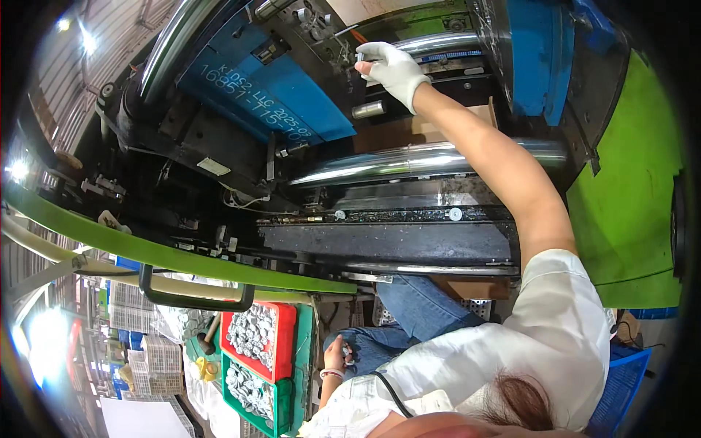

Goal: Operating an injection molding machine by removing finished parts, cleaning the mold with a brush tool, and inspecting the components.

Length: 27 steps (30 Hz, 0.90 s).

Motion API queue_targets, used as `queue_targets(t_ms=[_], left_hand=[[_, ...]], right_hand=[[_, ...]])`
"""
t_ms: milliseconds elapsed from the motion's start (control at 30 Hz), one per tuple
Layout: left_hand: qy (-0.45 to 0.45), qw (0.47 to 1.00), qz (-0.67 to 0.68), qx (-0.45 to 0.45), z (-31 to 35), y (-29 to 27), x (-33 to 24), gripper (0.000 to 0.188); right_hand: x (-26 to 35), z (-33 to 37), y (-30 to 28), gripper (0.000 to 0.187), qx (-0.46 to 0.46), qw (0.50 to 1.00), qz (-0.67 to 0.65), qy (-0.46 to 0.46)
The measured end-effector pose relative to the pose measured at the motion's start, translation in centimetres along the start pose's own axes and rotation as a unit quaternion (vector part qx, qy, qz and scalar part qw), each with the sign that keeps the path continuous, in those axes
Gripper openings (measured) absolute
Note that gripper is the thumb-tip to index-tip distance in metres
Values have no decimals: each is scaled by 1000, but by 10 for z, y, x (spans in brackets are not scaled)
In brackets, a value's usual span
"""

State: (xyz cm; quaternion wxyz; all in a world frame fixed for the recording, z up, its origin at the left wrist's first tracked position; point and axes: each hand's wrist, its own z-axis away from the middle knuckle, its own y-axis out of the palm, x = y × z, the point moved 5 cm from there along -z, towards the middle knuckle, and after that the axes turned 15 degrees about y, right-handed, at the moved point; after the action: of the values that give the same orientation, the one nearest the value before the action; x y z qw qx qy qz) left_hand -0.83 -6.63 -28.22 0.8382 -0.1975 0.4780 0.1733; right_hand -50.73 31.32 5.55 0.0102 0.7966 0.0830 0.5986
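My right hand, in a white glove with a bare fingertip showing, reaches deep between the plates of a moulding machine. Its thumb and fingers pinch a small shiny metal piece in front of the metal mould face. Just below that hand, a short metal cylinder juts out beside the blue mould plate. My left hand, bare and wearing a bracelet, is down by my jeans. Its fingers are curled round small silvery parts, partly hidden by the hand.
Polished guide bars cross the machine below my right arm. A green door with a black handle borders the left. Red and green trays hold many silvery parts. A hammer lies beside them. Green panel stands right.
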Motion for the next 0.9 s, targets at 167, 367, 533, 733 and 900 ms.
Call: queue_targets(t_ms=[167, 367, 533, 733, 900], left_hand=[[-6, 1000, -15, -4, 3, 2, -5, 34], [-11, 1000, -28, -4, 2, 1, -3, 33], [-16, 999, -43, -6, 1, 0, -2, 33], [-14, 999, -43, -1, -1, 1, -2, 34], [-14, 1000, -22, -3, -5, 5, -4, 33]], right_hand=[[-2, -2, -4, 45, 3, 1000, -16, 25], [-4, -6, -8, 44, -10, 999, 25, 31], [-11, -15, -13, 44, -16, 1000, 18, 12], [-11, -41, -11, 42, -26, 999, -12, -35], [-10, -75, 4, 39, -29, 998, -52, -15]])
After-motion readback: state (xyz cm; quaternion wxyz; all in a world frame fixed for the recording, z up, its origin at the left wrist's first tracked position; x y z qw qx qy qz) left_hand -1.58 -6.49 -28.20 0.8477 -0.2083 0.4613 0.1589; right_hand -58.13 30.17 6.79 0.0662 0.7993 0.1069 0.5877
